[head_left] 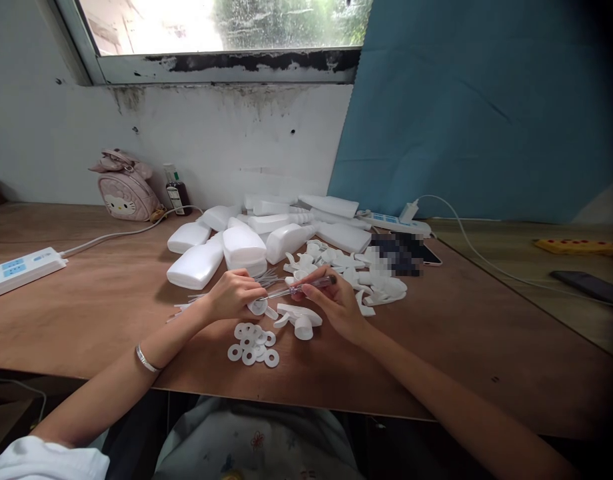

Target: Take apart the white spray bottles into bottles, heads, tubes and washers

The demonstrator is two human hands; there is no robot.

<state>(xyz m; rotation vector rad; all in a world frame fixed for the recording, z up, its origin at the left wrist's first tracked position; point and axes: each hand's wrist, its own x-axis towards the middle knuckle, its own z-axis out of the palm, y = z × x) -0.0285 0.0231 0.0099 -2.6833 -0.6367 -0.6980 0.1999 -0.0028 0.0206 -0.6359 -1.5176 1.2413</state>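
My left hand [234, 295] is closed around a white trigger sprayer head [258, 307], its round cap opening turned towards me. Between the fingers of my right hand [339, 308] is a screwdriver with a clear handle [314, 285]. The screwdriver's thin shaft points left, and its tip reaches the cap opening. A second sprayer head [303, 327] lies on the table below the screwdriver. Nearer to me is a small heap of flat white ring washers [254, 343]. Thin dip tubes [269, 279] lie behind and beside my left hand, partly hidden by it.
White bottles [244, 247] lie piled at the back, with a heap of white sprayer heads [386, 290] to the right. Power strips [24, 272], a tablet-like device [426, 250], a pink bag [129, 193] and a dark bottle [176, 193] also occupy the brown table [461, 360].
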